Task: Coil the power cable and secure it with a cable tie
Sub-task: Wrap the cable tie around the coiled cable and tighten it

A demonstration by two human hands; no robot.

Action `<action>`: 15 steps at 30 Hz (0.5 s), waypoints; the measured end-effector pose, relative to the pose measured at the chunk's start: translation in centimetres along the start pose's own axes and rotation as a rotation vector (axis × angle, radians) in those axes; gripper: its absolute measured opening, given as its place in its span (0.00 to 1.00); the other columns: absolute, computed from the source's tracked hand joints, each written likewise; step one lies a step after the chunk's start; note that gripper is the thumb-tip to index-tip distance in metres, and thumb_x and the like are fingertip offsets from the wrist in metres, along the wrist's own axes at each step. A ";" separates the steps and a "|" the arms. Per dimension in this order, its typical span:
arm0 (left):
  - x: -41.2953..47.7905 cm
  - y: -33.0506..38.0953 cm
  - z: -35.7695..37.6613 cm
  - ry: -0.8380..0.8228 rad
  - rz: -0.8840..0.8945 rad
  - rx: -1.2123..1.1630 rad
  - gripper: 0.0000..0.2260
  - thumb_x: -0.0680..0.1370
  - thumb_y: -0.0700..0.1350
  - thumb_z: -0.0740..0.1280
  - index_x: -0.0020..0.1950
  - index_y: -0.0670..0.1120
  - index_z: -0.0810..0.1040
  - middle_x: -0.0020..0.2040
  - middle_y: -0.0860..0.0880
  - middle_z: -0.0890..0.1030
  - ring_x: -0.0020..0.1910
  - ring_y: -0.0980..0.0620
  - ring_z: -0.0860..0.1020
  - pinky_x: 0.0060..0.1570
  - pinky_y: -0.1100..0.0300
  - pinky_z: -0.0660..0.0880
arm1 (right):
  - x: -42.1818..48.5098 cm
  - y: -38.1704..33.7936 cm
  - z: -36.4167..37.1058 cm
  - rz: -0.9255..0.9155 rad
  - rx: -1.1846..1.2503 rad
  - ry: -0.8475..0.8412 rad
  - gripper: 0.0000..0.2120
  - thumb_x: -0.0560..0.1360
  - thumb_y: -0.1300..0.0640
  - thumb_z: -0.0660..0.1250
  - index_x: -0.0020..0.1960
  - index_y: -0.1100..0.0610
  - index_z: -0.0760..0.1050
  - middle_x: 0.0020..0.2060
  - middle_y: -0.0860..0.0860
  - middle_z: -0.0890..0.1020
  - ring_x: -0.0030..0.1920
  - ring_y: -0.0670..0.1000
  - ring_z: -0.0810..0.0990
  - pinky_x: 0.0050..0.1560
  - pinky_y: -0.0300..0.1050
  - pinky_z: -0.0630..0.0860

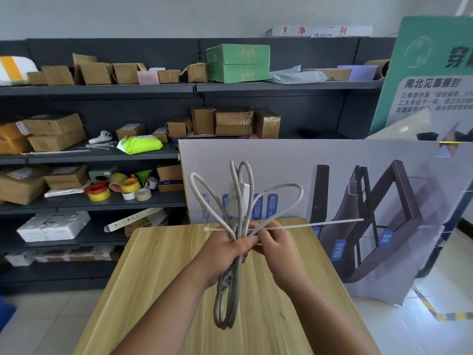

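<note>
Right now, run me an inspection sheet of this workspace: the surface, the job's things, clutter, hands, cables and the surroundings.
Surface: wooden table, bare where visible.
Job's things: grey power cable bunched in loose loops, held above the table; white cable tie lies across the bunch, not yet closed.
Clutter: nothing seen on the table.
Grippers: left hand grips the bunch at its middle; right hand pinches the tie beside it.
Cables: loops splay above the hands and hang below; white plug among the upper loops.
Surroundings: dark shelves with cardboard boxes, tape rolls, spare ties; printed poster leaning behind the table.
</note>
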State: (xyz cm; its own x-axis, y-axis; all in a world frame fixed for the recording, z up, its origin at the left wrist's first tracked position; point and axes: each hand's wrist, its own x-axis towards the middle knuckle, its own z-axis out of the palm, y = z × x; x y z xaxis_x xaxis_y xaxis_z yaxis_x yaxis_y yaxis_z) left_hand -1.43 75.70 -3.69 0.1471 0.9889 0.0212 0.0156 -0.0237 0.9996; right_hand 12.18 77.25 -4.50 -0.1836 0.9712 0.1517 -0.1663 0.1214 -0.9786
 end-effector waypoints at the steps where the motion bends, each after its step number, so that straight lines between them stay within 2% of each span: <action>1: 0.0 0.1 0.0 0.007 -0.001 -0.011 0.09 0.77 0.41 0.67 0.45 0.52 0.85 0.27 0.48 0.70 0.27 0.52 0.68 0.31 0.60 0.68 | -0.1 0.2 -0.1 -0.042 -0.038 0.059 0.11 0.79 0.66 0.59 0.49 0.61 0.80 0.44 0.59 0.86 0.47 0.61 0.85 0.51 0.55 0.82; 3: 0.2 0.0 0.0 0.054 -0.006 -0.051 0.06 0.77 0.41 0.67 0.49 0.44 0.84 0.27 0.49 0.70 0.27 0.52 0.67 0.30 0.59 0.67 | -0.6 0.5 0.1 -0.121 -0.135 0.112 0.09 0.79 0.64 0.63 0.43 0.58 0.78 0.40 0.58 0.85 0.45 0.59 0.84 0.49 0.54 0.82; 6: 0.7 -0.2 -0.4 0.153 -0.031 -0.091 0.05 0.77 0.41 0.68 0.44 0.40 0.80 0.25 0.50 0.71 0.26 0.52 0.68 0.30 0.59 0.68 | -1.2 0.8 0.5 -0.210 -0.260 0.135 0.13 0.78 0.64 0.63 0.38 0.52 0.77 0.36 0.53 0.82 0.39 0.51 0.81 0.41 0.46 0.79; 8: 1.0 -0.4 -0.4 0.206 -0.046 -0.079 0.07 0.76 0.42 0.69 0.39 0.43 0.78 0.26 0.50 0.71 0.26 0.51 0.69 0.31 0.58 0.69 | -1.6 1.1 0.4 -0.234 -0.326 0.214 0.11 0.78 0.61 0.64 0.40 0.48 0.75 0.35 0.52 0.80 0.36 0.52 0.79 0.38 0.50 0.78; 9: 1.1 -0.7 -0.3 0.229 -0.058 -0.059 0.09 0.76 0.42 0.69 0.36 0.44 0.77 0.26 0.50 0.71 0.26 0.51 0.69 0.31 0.57 0.69 | -1.9 1.2 0.3 -0.269 -0.344 0.277 0.11 0.77 0.61 0.65 0.41 0.46 0.73 0.35 0.50 0.79 0.35 0.50 0.79 0.37 0.48 0.78; 10: 1.2 -0.8 -0.4 0.246 -0.071 -0.040 0.10 0.76 0.43 0.69 0.35 0.45 0.77 0.26 0.49 0.71 0.26 0.51 0.69 0.31 0.57 0.69 | -2.1 1.2 0.3 -0.337 -0.358 0.326 0.12 0.76 0.61 0.66 0.42 0.45 0.71 0.35 0.48 0.78 0.36 0.49 0.78 0.37 0.43 0.76; 12: 1.3 -1.1 -0.9 0.268 -0.092 -0.028 0.10 0.76 0.43 0.70 0.34 0.46 0.78 0.28 0.47 0.73 0.28 0.48 0.72 0.32 0.56 0.71 | -2.6 1.0 0.5 -0.583 -0.451 0.314 0.12 0.73 0.62 0.69 0.47 0.46 0.72 0.39 0.44 0.76 0.40 0.46 0.77 0.41 0.35 0.73; 13: 1.1 -0.7 -1.3 0.276 -0.117 -0.024 0.08 0.75 0.44 0.70 0.36 0.45 0.79 0.30 0.46 0.76 0.31 0.45 0.76 0.35 0.54 0.75 | -2.6 1.0 0.8 -0.712 -0.534 0.270 0.11 0.72 0.63 0.70 0.50 0.50 0.74 0.43 0.47 0.77 0.43 0.45 0.76 0.45 0.34 0.72; 15: 0.9 -0.4 0.0 0.325 -0.167 -0.061 0.04 0.73 0.42 0.70 0.41 0.43 0.81 0.35 0.43 0.81 0.48 0.35 0.82 0.44 0.47 0.79 | -2.2 1.3 1.6 -0.867 -0.692 0.187 0.13 0.71 0.62 0.72 0.54 0.55 0.78 0.45 0.53 0.79 0.46 0.51 0.77 0.48 0.39 0.72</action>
State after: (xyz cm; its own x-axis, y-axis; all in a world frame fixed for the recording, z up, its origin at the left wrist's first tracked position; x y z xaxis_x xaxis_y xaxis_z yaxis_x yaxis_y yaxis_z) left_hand -1.29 76.65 -4.08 -0.1741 0.9737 -0.1471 -0.0471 0.1409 0.9889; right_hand 10.77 74.98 -5.89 -0.1095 0.5115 0.8523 0.4166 0.8021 -0.4279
